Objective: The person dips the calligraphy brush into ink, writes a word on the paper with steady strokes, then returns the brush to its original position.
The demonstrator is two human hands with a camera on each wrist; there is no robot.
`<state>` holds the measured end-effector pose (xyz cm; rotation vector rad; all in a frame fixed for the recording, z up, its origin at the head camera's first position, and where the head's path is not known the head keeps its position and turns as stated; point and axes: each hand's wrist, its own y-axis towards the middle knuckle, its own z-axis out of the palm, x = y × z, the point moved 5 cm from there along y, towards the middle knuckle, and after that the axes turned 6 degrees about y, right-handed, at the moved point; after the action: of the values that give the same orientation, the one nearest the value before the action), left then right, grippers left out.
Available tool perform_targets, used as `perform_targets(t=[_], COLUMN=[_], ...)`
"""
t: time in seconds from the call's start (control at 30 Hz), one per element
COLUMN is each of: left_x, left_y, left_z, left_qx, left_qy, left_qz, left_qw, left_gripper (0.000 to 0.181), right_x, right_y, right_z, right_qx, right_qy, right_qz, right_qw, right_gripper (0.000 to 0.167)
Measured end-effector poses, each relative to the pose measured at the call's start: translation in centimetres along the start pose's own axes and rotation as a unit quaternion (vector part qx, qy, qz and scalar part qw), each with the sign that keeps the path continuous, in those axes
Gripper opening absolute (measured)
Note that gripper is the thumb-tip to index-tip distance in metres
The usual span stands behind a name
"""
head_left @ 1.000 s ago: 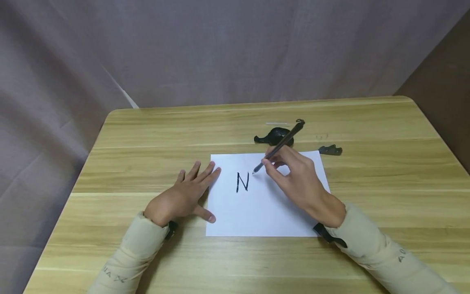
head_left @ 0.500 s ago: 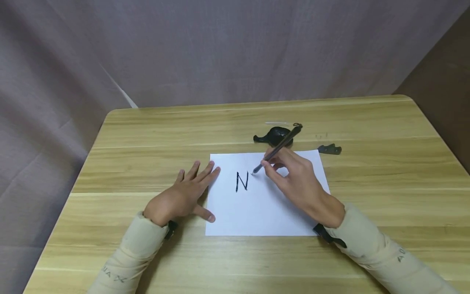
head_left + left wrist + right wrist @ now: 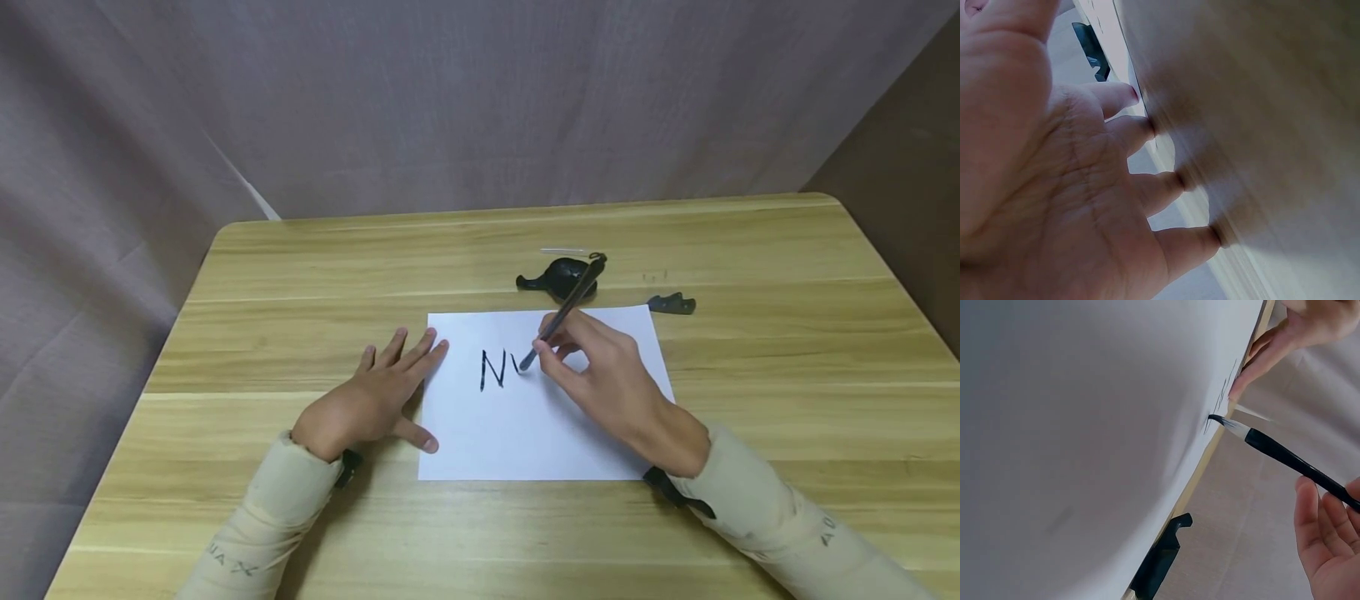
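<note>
Black-handled writing brush [image 3: 573,297] with pale bristles [image 3: 1236,427] and a dark, bent tip, slanting down onto a white rectangular sheet of paper [image 3: 480,446], tip touching the surface! Pinched low on the handle between thumb and curled fingertips of the right hand [image 3: 611,379], upper end leaning toward the far side of the table, small dark loop [image 3: 597,255] at the top. Just left of the tip, in black ink, a bold letter N [image 3: 492,370], then a short slanting stroke [image 3: 514,363] running down toward the bristles. Over to the left hand [image 3: 375,400]: palm down, fanned wide, fingers straight, gripping nothing, thumb and index fingertip on the left margin of the sheet. Cream sleeves [image 3: 292,492] on both arms, black band [image 3: 678,492] at the right cuff. Beyond the top edge of the sheet, a glossy black rounded dish [image 3: 558,273] with a narrow neck to the left, partly behind the brush handle; just past it, a thin clear rod [image 3: 564,250]. At the top right corner, a flat dark bumpy-edged piece [image 3: 672,304], touching the paper or merely close, impossible to tell. Beneath everything, a yellowish wood-grained table [image 3: 247,292]; behind, a grey-purple curtain [image 3: 480,100].
</note>
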<state>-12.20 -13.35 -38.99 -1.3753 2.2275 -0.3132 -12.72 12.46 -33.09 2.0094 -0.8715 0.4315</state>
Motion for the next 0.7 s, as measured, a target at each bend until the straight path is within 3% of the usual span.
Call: perform_targets(t=[0.7], left_x=[0.11], left_y=[-0.02], left_z=[0.01], left_qx=[0.0], left_qy=[0.004], left_qz=[-0.003], left_qw=[1.0], left_gripper=[0.133], right_x=[0.65], right_y=[-0.55], right_z=[-0.3], right_qx=[0.007], right_qy=[0.01], right_qz=[0.007], right_qw=[0.9999], right_gripper=[0.02])
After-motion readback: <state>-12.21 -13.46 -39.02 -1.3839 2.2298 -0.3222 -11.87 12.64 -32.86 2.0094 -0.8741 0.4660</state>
